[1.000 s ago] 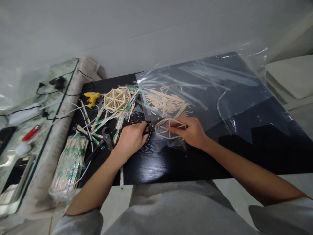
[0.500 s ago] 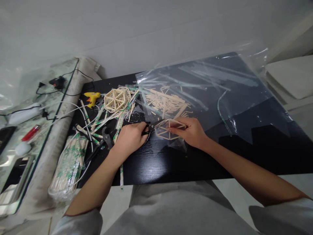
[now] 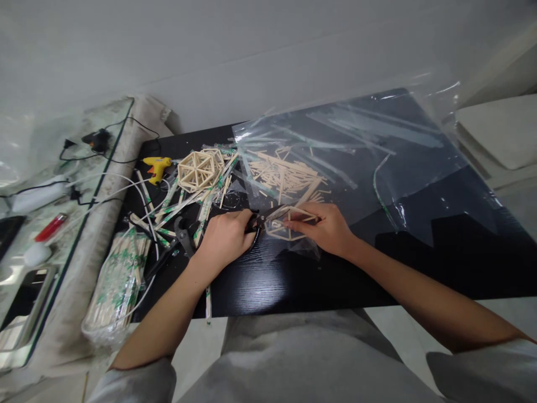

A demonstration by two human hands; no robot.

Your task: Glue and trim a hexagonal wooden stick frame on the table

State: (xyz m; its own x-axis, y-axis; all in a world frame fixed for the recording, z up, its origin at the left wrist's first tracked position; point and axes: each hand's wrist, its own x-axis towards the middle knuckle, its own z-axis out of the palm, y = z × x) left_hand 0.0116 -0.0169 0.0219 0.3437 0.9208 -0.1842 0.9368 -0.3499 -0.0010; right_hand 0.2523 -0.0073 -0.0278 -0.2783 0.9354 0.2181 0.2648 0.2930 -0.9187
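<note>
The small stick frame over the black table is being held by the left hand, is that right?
Not the left: the head view shows the right hand holding the small stick frame over the black table.

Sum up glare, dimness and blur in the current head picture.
Head view, centre: pale sheen on the black table near its front edge; head view, right: bright glints on the plastic sheet; head view, left: the glass table looks soft and stretched toward the edge; head view, middle: the stick frame lacks fine detail; head view overall: dim, grey light.
</note>
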